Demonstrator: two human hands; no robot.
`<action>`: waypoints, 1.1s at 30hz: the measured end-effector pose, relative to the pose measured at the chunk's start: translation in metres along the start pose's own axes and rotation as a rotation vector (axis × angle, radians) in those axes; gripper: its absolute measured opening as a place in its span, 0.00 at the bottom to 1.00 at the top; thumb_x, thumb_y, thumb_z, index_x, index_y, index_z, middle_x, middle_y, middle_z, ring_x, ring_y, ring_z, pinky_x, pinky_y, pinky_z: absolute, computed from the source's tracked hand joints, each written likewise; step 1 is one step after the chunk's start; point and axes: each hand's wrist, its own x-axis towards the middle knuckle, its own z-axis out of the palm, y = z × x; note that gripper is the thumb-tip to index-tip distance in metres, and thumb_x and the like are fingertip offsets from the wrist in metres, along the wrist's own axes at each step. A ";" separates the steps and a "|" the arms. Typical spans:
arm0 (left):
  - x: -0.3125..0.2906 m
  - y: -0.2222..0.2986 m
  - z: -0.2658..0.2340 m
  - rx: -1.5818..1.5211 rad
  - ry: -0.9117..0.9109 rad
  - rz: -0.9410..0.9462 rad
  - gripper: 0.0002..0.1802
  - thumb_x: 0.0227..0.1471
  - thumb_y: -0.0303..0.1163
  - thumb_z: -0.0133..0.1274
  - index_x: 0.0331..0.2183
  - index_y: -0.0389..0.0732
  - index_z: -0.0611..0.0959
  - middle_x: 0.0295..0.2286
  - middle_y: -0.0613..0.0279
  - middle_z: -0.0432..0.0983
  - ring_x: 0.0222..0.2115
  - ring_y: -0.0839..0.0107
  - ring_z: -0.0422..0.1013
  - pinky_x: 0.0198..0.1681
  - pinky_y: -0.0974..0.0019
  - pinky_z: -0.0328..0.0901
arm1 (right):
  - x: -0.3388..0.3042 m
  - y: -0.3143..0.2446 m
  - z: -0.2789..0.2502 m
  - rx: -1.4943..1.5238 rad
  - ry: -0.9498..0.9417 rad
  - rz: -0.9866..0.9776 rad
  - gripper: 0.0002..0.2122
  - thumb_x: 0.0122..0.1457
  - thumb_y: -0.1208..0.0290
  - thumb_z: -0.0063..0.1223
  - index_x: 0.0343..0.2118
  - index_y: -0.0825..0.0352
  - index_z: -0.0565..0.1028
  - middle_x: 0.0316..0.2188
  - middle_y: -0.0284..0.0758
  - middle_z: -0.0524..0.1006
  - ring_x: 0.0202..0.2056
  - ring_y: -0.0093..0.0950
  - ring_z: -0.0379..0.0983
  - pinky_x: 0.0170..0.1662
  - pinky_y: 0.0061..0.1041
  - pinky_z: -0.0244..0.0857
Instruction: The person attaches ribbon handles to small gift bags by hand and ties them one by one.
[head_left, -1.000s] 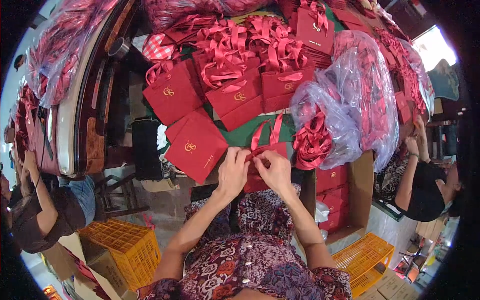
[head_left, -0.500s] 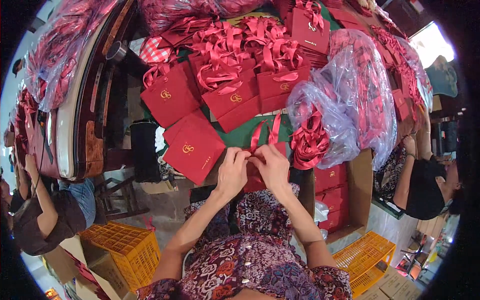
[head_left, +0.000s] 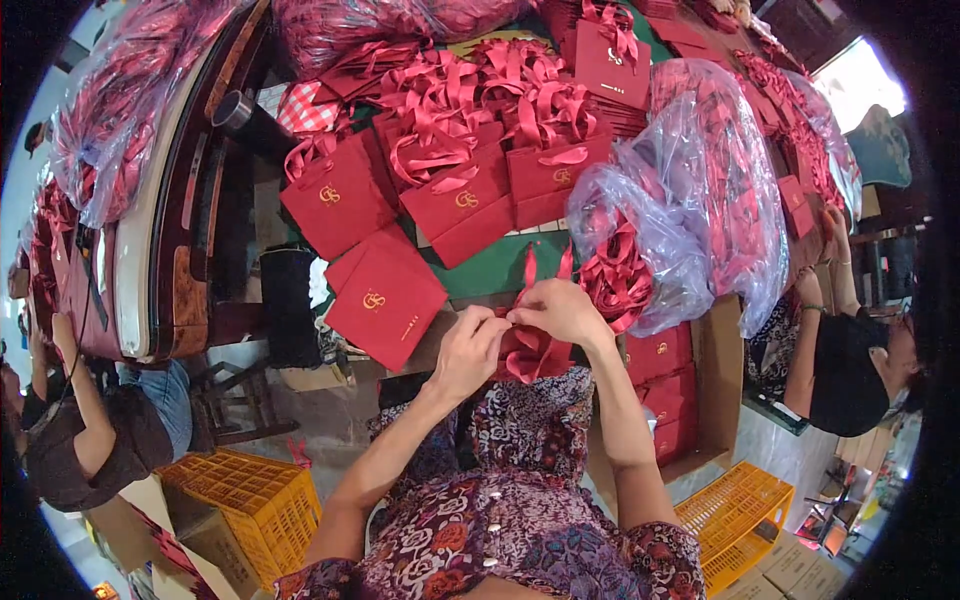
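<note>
In front of my lap, a red paper gift bag (head_left: 508,367) is mostly hidden behind my hands. My left hand (head_left: 470,346) is closed at its top edge, thumb and forefinger pinched together. Against those fingertips, my right hand (head_left: 562,314) pinches the end of a red ribbon (head_left: 538,356), whose loop hangs down over the bag's front. Two more ribbon strands stand up behind the right hand. Left of my hands lies a flat red bag (head_left: 388,298) with a gold emblem. A coil of red ribbons (head_left: 615,280) spills from a clear plastic bag (head_left: 672,268) on the right.
Finished-looking red bags with ribbon handles (head_left: 455,200) crowd the green tabletop (head_left: 490,272). A dark tumbler (head_left: 245,118) stands at the left. A cardboard box (head_left: 716,390) of red bags is at my right, yellow crates (head_left: 265,515) are below, and co-workers sit on both sides.
A ribbon loop now hangs in front of the bag, where none showed before. My right hand has turned and shifted slightly right; the left stays near the bag's edge.
</note>
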 end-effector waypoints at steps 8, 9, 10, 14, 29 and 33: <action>-0.003 0.002 0.007 -0.044 0.058 -0.084 0.10 0.45 0.16 0.58 0.32 0.38 0.80 0.32 0.54 0.70 0.31 0.57 0.72 0.31 0.61 0.69 | 0.006 0.024 0.013 0.321 -0.041 -0.089 0.10 0.51 0.63 0.62 0.30 0.65 0.84 0.26 0.39 0.81 0.29 0.33 0.79 0.36 0.31 0.70; -0.004 0.000 0.008 -0.035 0.074 -0.046 0.10 0.45 0.16 0.58 0.33 0.38 0.79 0.32 0.54 0.70 0.31 0.58 0.72 0.31 0.61 0.68 | 0.007 0.023 0.010 0.299 -0.071 -0.111 0.10 0.51 0.65 0.61 0.30 0.66 0.84 0.26 0.40 0.82 0.30 0.32 0.79 0.37 0.31 0.70; -0.003 0.001 0.009 -0.039 0.071 -0.045 0.10 0.45 0.16 0.58 0.33 0.38 0.79 0.32 0.54 0.70 0.31 0.58 0.72 0.31 0.61 0.68 | 0.006 0.024 0.008 0.278 -0.097 -0.127 0.09 0.51 0.67 0.60 0.30 0.67 0.83 0.27 0.40 0.82 0.32 0.31 0.80 0.38 0.30 0.71; 0.002 0.005 0.008 -0.067 0.025 -0.088 0.13 0.44 0.20 0.61 0.34 0.39 0.79 0.34 0.53 0.68 0.33 0.57 0.72 0.32 0.61 0.69 | 0.012 0.039 0.015 0.398 -0.168 -0.106 0.09 0.51 0.69 0.58 0.31 0.69 0.83 0.28 0.40 0.82 0.33 0.29 0.80 0.39 0.29 0.71; 0.005 -0.004 -0.003 -0.186 -0.210 -0.285 0.14 0.43 0.22 0.63 0.34 0.38 0.77 0.37 0.53 0.66 0.38 0.52 0.70 0.38 0.56 0.68 | 0.007 0.026 0.009 0.336 -0.172 -0.055 0.11 0.54 0.65 0.60 0.31 0.68 0.83 0.28 0.40 0.82 0.32 0.28 0.79 0.38 0.29 0.70; 0.005 -0.002 -0.004 -0.171 -0.200 -0.304 0.13 0.43 0.20 0.62 0.33 0.38 0.77 0.36 0.54 0.67 0.38 0.53 0.71 0.38 0.57 0.68 | 0.011 0.024 0.011 0.191 -0.173 -0.027 0.10 0.53 0.64 0.61 0.31 0.67 0.84 0.28 0.40 0.82 0.31 0.29 0.79 0.37 0.30 0.70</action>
